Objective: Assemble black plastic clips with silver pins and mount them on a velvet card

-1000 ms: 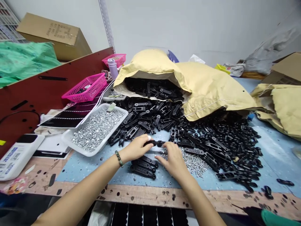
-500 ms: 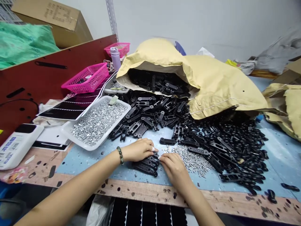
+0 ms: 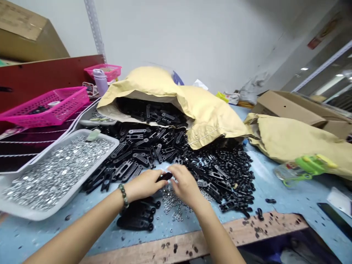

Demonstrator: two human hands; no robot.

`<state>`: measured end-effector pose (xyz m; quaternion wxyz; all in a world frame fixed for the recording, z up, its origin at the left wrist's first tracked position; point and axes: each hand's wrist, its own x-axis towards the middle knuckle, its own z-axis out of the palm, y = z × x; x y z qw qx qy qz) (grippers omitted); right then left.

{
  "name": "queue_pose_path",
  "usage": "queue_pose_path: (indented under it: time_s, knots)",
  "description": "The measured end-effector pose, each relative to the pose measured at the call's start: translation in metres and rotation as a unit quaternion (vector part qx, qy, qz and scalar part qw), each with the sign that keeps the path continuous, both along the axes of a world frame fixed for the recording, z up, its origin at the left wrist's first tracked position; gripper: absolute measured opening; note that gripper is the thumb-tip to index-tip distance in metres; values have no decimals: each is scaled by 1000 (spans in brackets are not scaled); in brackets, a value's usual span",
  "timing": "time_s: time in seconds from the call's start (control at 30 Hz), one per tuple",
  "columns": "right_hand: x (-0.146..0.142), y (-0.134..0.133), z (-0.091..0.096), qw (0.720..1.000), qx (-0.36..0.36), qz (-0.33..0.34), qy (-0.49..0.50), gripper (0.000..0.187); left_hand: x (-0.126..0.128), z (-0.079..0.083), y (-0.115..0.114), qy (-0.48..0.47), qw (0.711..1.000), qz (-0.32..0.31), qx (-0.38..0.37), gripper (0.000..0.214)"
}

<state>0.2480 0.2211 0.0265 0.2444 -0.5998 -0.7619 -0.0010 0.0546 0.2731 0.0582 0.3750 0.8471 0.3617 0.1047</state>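
Note:
My left hand [image 3: 145,183], a beaded bracelet at its wrist, grips a black plastic arm piece [image 3: 164,177] raised over the table. Close against the far end of that piece, my right hand [image 3: 183,182] has its fingers curled together; whatever is between them is too small to make out. Below my left hand lies a row of similar black arm pieces [image 3: 135,222], side by side with their rounded ends to the right. Small silver screws and nuts [image 3: 176,207] are scattered under my right hand, which partly hides them.
A white tray of silver nuts [image 3: 62,172] stands at left, near a pink basket [image 3: 49,110]. Behind, an open yellow paper sack [image 3: 154,80] spills black parts [image 3: 143,146]. Smaller black parts [image 3: 228,168] are heaped right. A green-lidded bottle [image 3: 305,168] lies far right.
My view has swung to the right. My left hand has come up from the row with one black arm piece, and my right hand has moved up to its end.

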Motion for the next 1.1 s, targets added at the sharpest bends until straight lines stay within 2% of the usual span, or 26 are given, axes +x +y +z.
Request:
queue_pose_path:
  time_s: [0.1,0.13,0.17,0.23,0.33,0.43,0.53,0.6,0.7,0.83,0.93,1.0,1.1]
  knots:
    - [52,26,2,987,-1,-153,54,29,1,-2,0,-32,998,49,-40,24]
    - [68,35,1,981,-8,-182,62,23,1,-3,0,-48,995,66,-60,27]
    - [81,44,-2,977,-19,-201,71,16,0,-3,-1,-64,991,80,-80,30]
    - [100,57,-8,971,-40,-217,95,16,-1,-2,-4,-82,987,91,-107,39]
    - [105,60,-13,967,-45,-204,144,19,-2,-1,-6,-79,984,89,-136,41]
    - [90,42,-7,962,-31,-162,217,24,-3,0,-7,-70,989,99,-86,33]
    - [53,18,4,951,-35,-79,298,30,-3,1,-9,-66,992,101,-49,27]
    - [22,4,11,941,-46,-16,334,25,-2,1,-12,-74,992,96,-44,22]
    - [-17,-7,20,929,-43,40,364,13,-2,3,-18,-82,993,89,1,18]
    - [-34,-12,26,926,-21,57,374,10,-10,5,-21,-38,987,91,123,26]
    - [-35,-16,26,917,-59,50,392,11,-17,4,-21,13,978,57,198,30]
    - [-36,-18,22,905,-98,43,411,14,-20,2,-23,29,976,33,212,30]
    - [-40,-20,12,898,-125,37,420,21,-25,-3,-25,35,979,37,200,29]
